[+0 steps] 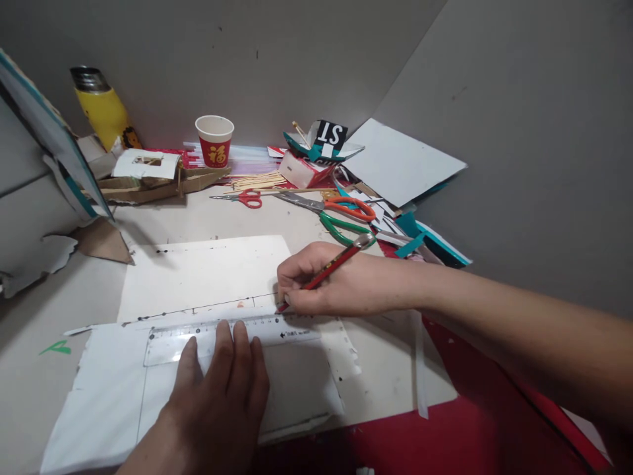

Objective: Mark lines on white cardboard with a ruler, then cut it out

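A clear plastic ruler lies on a white sheet, tilted slightly up to the right. My left hand presses on it from above, fingers spread, fingertips near its upper edge. My right hand is closed round a dark red pencil, whose tip is at the ruler's upper edge, toward its right part. Above the ruler, a thin pencil line with small tick marks runs across the paper. Another vertical line shows on the sheet below the ruler's left end.
Scissors with orange and green handles and small red-handled scissors lie beyond my right hand. Further back are a paper cup, a yellow bottle, thin sticks and cardboard scraps. A cardboard structure stands at left.
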`<state>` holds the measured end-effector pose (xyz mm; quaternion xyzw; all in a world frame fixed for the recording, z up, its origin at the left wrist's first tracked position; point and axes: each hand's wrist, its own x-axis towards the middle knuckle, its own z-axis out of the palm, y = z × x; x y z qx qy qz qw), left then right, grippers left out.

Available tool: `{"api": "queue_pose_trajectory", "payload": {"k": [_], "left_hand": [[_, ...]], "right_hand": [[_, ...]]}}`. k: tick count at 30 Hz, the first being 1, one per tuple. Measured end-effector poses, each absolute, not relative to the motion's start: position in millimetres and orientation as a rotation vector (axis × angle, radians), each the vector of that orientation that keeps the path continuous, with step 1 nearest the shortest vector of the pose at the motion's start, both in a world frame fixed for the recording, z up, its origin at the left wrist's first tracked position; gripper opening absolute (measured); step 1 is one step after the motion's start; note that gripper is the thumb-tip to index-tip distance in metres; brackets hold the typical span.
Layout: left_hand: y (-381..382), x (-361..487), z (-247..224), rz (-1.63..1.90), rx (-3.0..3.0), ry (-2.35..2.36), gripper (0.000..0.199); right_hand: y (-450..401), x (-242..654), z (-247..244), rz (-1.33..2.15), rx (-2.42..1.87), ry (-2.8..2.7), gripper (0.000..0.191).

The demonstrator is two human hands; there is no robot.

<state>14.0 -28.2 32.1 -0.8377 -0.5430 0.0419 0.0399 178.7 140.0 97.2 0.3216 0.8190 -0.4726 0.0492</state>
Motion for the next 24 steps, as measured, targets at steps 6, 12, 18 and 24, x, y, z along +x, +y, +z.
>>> {"api": "queue_pose_trajectory", "payload": {"k": [6, 12, 18, 24], "left_hand": [[-28, 15, 34, 0.149, -2.585, -1.731, 0.046], [-26, 15, 38, 0.158, -2.628, -1.724, 0.046], [-27, 14, 34, 0.15, -2.598, -1.709, 0.048], [-28, 14, 32, 0.138, -2.577, -1.689, 0.047]], "right_hand": [[140, 199, 95, -1.473, 1.044, 2.469, 0.012], [138, 209, 96, -1.468, 1.134, 2.418, 0.014], [138, 216, 94, -1.461, 1.165, 2.432, 0.012], [137, 225, 96, -1.437, 1.228, 2.405, 0.012]]}}
